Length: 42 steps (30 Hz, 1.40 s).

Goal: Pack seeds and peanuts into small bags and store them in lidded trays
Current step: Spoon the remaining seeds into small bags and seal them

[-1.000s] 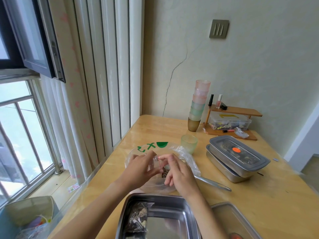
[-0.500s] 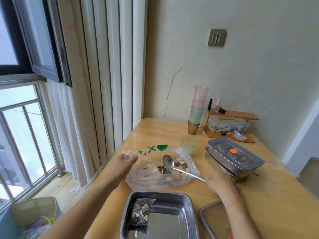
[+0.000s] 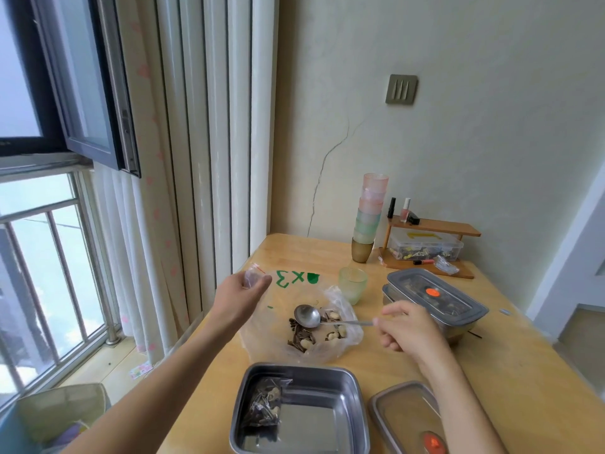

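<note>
My left hand (image 3: 240, 294) pinches a small clear empty bag (image 3: 252, 276) with a red zip strip, held above the table's left edge. My right hand (image 3: 406, 329) grips the handle of a metal spoon (image 3: 307, 316), whose bowl hovers over the seeds and peanuts (image 3: 309, 335). Those lie in a large open clear plastic bag (image 3: 327, 352) with green print. In front of it stands an open steel tray (image 3: 340, 381) with one filled small bag (image 3: 265, 406) in its left side. The tray's lid (image 3: 404, 417) lies to its right.
Two stacked lidded steel trays (image 3: 435, 296) sit behind my right hand. A green cup (image 3: 352, 285) stands behind the big bag, and a tower of stacked cups (image 3: 368, 217) by the wall. A small wooden shelf (image 3: 432, 244) holds a clear box and bottles. Window and curtain are left.
My hands parted from the small bag in front of me. The left carried the bag out to the left. The right picked up the spoon and brought it over the seeds.
</note>
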Each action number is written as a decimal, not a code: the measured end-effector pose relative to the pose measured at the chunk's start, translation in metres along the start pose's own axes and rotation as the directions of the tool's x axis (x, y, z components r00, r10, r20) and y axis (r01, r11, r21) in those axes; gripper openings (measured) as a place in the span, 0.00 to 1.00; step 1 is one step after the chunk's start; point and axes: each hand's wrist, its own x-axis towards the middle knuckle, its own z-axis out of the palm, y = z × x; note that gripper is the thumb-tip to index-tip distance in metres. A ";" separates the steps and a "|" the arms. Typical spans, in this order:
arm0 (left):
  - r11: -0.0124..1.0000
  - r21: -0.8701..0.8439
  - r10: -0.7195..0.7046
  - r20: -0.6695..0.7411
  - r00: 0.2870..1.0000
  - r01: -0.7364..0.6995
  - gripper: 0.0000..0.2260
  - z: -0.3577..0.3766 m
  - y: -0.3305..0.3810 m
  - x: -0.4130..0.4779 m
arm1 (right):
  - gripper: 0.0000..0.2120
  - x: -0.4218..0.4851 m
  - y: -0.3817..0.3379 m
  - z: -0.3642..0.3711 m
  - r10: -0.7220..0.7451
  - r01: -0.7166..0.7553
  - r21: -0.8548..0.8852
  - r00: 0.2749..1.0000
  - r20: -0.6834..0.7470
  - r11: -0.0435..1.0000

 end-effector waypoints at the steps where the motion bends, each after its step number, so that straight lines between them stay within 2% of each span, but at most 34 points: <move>1: 1.000 0.008 0.014 0.020 1.000 -0.014 0.20 0.002 0.004 0.000 | 0.07 -0.003 -0.005 0.002 -0.035 0.034 0.105 0.999 0.009 0.994; 4: 0.998 0.033 0.047 0.080 0.996 -0.050 0.21 0.010 0.012 -0.003 | 0.05 -0.010 -0.015 0.014 -0.170 0.162 0.305 0.985 0.000 0.938; 8: 0.995 0.067 0.062 0.083 0.995 -0.067 0.22 0.019 0.012 -0.004 | 0.02 -0.009 -0.008 0.033 -0.228 0.226 0.231 0.973 -0.018 0.946; 10: 0.968 0.233 0.084 0.057 0.995 -0.095 0.20 0.024 0.007 -0.004 | 0.06 -0.009 -0.007 0.036 -0.263 0.269 0.184 0.963 -0.056 0.946; 13: 0.830 0.554 0.121 -0.059 0.991 -0.068 0.17 0.024 0.005 -0.006 | 0.10 -0.014 -0.013 0.031 -0.319 0.344 0.154 0.933 -0.164 0.926; 15: 0.772 0.628 0.185 -0.068 0.980 -0.102 0.17 0.024 0.004 -0.006 | 0.12 -0.018 -0.019 0.027 -0.329 0.367 0.186 0.921 -0.208 0.911; 19: 0.735 0.632 0.308 0.011 0.951 -0.245 0.16 0.025 0.002 0.003 | 0.14 -0.026 -0.025 0.030 -0.255 0.316 0.367 0.945 -0.205 0.875; 23: 0.722 0.601 0.364 0.093 0.927 -0.344 0.15 0.027 0.004 0.013 | 0.17 -0.031 -0.020 0.042 -0.143 0.168 0.474 0.986 -0.088 0.865; 27: 0.662 0.579 0.388 0.278 0.879 -0.476 0.14 0.034 0.008 0.016 | 0.18 -0.031 -0.015 0.048 -0.091 0.103 0.448 0.995 -0.046 0.888; 34: 0.475 0.531 0.398 0.581 0.710 -0.702 0.09 0.069 0.014 0.031 | 0.15 -0.029 -0.018 0.042 -0.142 0.169 0.391 0.985 -0.095 0.905; 37: 0.383 0.533 0.352 0.671 0.652 -0.755 0.10 0.091 0.018 0.042 | 0.15 -0.029 -0.016 0.041 -0.179 0.199 0.386 0.980 -0.088 0.901; 39: 0.339 0.570 0.258 0.708 0.657 -0.748 0.13 0.103 0.018 0.048 | 0.14 -0.028 -0.014 0.041 -0.185 0.202 0.396 0.979 -0.081 0.896; 41: 0.346 0.616 0.190 0.693 0.695 -0.708 0.15 0.109 0.020 0.050 | 0.14 -0.026 -0.011 0.040 -0.181 0.198 0.406 0.980 -0.079 0.892; 42: 0.364 0.629 0.200 0.668 0.717 -0.687 0.16 0.109 0.021 0.050 | 0.14 -0.025 -0.009 0.040 -0.178 0.195 0.414 0.981 -0.082 0.889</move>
